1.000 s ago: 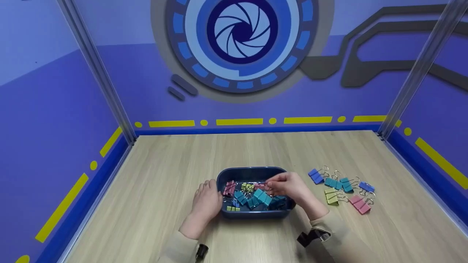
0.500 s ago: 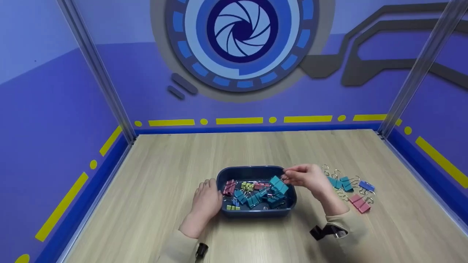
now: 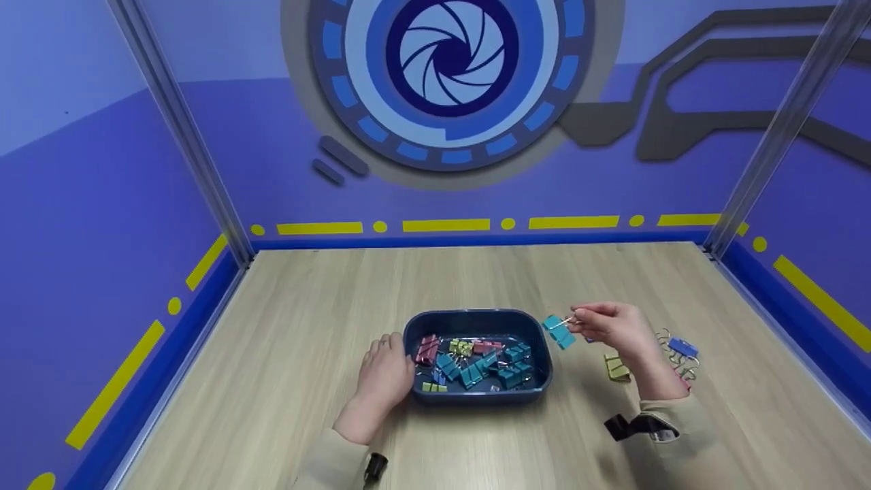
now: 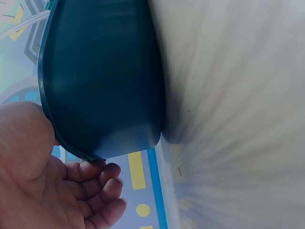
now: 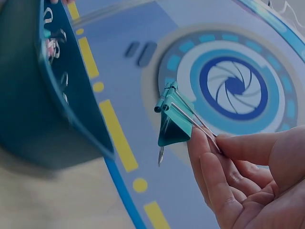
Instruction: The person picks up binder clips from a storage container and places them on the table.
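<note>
My right hand pinches a teal binder clip by its wire handle, between thumb and fingers. The clip hangs in the air just right of a dark blue plastic box; its folded metal body shows in the right wrist view. My left hand holds the box at its left end, with the rim running between the thumb and the loosely curled fingers. Inside the box lie several binder clips, among them a dark pink clip, a yellow-green clip and a teal clip.
On the table, right of the box, lie more binder clips, partly hidden by my right hand and forearm. A yellow-green clip and a blue clip show there. Printed panels wall the table at the back and sides.
My right hand has lifted the teal binder clip out of the box and carried it rightward past the rim. My left hand has stayed at the box's left end.
</note>
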The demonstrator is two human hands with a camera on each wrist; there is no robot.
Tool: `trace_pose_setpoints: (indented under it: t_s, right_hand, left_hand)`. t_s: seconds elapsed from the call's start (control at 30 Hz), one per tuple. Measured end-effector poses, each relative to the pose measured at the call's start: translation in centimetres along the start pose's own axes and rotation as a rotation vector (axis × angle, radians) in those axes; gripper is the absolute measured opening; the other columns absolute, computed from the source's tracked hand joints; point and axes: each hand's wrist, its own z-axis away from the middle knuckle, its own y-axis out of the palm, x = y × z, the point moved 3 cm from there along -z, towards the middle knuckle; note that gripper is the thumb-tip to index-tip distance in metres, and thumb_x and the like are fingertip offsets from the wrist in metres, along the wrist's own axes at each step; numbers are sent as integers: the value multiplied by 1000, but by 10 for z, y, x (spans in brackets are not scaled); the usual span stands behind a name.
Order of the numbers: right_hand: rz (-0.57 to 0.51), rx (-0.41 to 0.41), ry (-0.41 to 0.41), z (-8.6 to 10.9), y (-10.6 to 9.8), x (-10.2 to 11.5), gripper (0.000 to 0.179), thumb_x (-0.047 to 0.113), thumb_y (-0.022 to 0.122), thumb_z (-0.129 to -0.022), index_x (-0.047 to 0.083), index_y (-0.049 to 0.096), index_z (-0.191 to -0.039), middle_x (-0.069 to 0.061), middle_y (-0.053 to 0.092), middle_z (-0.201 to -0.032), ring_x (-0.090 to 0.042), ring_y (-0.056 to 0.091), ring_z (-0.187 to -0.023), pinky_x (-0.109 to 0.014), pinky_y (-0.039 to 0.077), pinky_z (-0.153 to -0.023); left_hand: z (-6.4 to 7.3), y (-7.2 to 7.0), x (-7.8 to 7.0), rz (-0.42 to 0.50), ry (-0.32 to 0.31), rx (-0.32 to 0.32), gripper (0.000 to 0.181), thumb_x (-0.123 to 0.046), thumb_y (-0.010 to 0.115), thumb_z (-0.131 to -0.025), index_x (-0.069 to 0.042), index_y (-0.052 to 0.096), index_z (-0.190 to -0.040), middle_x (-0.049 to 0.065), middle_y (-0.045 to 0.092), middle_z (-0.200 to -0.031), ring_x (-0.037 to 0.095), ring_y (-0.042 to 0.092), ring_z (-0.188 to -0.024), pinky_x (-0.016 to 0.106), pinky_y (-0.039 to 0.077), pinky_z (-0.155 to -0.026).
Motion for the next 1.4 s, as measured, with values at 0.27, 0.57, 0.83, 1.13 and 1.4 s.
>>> trace_pose_setpoints:
  t_s: [0.27, 0.57, 0.83, 1.13, 1.4]
  right_hand:
    - [-8, -72, 60, -6, -19, -25, 44, 16, 61, -102, -15, 57, -133, 6, 78, -91, -2, 74, -82, -20, 58, -76]
    - [56, -91, 83, -13, -21, -53, 39, 8, 59, -102, -20, 56, -129, -5, 77, -92, -7, 74, -78, -25, 60, -77]
    - [102, -39, 92, -18, -20, -61, 32, 0, 60, -99, -24, 58, -119, -15, 78, -89, -9, 74, -71, -27, 61, -70]
    - [179, -46, 100, -19, -20, -64, 26, -1, 63, -96, -23, 64, -110, -15, 77, -83, -11, 74, -69, -25, 60, -65]
    - [152, -71, 117, -20, -20, -66, 29, -2, 63, -94, -25, 62, -112, -14, 77, -78, -10, 73, -65, -25, 60, -62]
  left_hand:
    - [1, 1, 1, -1, 5, -10, 30, -12, 62, -94, 5, 54, -117, 21, 62, -107, 37, 58, -102, 49, 47, -85]
    - [2, 2, 1, 11, -15, 15, 35, -13, 62, -95, 6, 54, -123, 22, 62, -112, 38, 58, -107, 50, 47, -90]
    - [1, 1, 1, 4, -1, -2, 31, -13, 63, -94, 5, 55, -118, 20, 62, -107, 37, 59, -102, 50, 47, -86]
    - [0, 1, 1, 0, 7, -14, 30, -13, 63, -93, 5, 55, -116, 20, 62, -106, 37, 59, -102, 49, 47, -85]
    - [0, 2, 1, 1, -3, 0, 31, -14, 63, -95, 5, 54, -119, 21, 62, -109, 37, 58, -105, 49, 47, -88]
